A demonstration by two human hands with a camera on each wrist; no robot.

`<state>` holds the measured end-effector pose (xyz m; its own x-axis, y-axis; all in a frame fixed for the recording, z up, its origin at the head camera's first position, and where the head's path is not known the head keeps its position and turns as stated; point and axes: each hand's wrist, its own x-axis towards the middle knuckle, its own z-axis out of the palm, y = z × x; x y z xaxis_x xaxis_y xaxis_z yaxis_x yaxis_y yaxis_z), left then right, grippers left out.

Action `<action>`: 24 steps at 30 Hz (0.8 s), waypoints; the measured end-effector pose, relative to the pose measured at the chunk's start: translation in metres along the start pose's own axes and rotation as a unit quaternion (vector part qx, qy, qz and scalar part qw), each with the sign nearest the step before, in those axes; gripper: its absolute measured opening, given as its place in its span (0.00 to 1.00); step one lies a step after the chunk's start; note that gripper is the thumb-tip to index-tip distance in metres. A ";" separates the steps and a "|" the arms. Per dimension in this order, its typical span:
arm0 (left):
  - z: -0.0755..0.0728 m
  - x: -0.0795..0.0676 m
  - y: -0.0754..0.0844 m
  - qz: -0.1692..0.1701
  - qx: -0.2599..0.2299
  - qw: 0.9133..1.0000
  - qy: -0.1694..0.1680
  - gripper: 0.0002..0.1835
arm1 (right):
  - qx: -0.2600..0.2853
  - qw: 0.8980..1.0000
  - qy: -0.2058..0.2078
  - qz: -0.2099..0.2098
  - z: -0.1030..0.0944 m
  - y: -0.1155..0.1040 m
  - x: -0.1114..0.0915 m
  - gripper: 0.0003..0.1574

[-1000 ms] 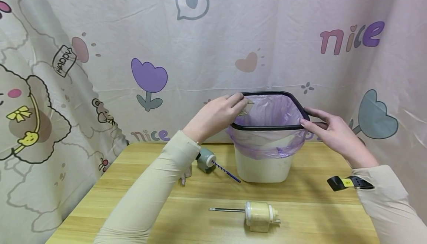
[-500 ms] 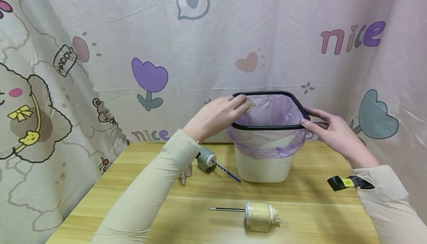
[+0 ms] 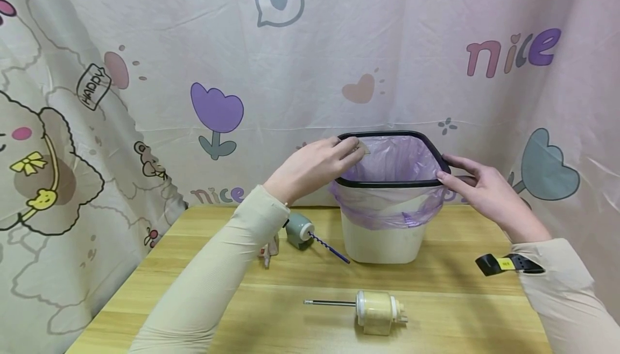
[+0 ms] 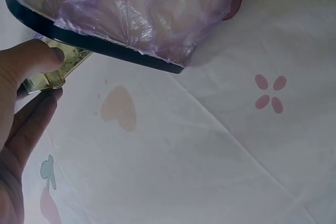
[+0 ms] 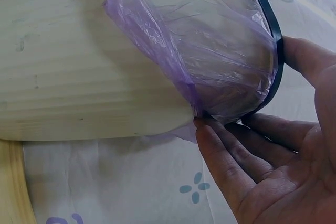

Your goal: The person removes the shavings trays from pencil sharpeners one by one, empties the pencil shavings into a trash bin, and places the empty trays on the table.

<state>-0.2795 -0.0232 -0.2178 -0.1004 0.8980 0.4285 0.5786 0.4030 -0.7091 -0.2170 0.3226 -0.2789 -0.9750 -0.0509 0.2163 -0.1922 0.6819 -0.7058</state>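
Note:
A white trash bin (image 3: 382,246) with a black rim (image 3: 392,184) and a purple bag (image 3: 402,163) stands upright on the table. My left hand (image 3: 322,163) is over the bin's left rim, pinching a small clear yellowish shavings box (image 4: 68,66) between thumb and fingers. Dark specks show inside the box in the left wrist view; in the head view the fingers hide most of it. My right hand (image 3: 484,192) grips the bin's right rim, thumb on the frame and fingers against the outside of the bag.
A yellow pencil sharpener (image 3: 378,311) with a black pencil (image 3: 329,303) in it lies near the front. Behind my left forearm sit a grey-green sharpener (image 3: 299,230) holding a blue pencil (image 3: 331,249) and a partly hidden pinkish object (image 3: 268,252). A printed curtain (image 3: 300,74) hangs behind.
My left hand has shifted slightly right at the rim, and less of the yellowish box shows past its fingers. My right hand stays on the bin's rim.

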 end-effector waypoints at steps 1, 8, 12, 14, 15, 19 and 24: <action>0.000 0.000 0.000 0.004 0.001 1.000 0.000 0.19 | 0.001 1.000 -0.001 0.000 0.000 0.000 0.000 0.45; 0.000 0.001 0.001 0.019 0.016 1.000 0.009 0.20 | 0.001 1.000 -0.001 0.005 -0.001 -0.001 -0.001 0.45; 0.000 0.002 0.000 0.037 0.037 0.999 0.011 0.20 | 0.000 1.000 -0.001 0.006 -0.001 -0.002 -0.001 0.45; 0.000 0.003 0.000 0.045 0.047 0.998 0.012 0.20 | 0.001 1.000 -0.003 0.006 -0.001 -0.001 -0.001 0.45; 0.000 0.003 0.000 0.049 0.050 0.997 0.013 0.20 | 0.002 1.000 -0.003 0.005 -0.001 -0.001 -0.001 0.45; -0.001 0.004 0.000 0.059 0.065 0.996 0.018 0.21 | 0.002 1.000 -0.003 0.001 -0.001 0.000 0.000 0.45; -0.002 0.004 0.000 0.068 0.077 0.994 0.022 0.21 | 0.000 1.000 -0.004 0.003 -0.001 0.000 0.000 0.45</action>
<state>-0.2780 -0.0196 -0.2147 0.0076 0.9388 0.3444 0.4539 0.3037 -0.8377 -0.2173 0.3235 -0.2782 -0.9770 -0.0528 0.2068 -0.1867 0.6815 -0.7076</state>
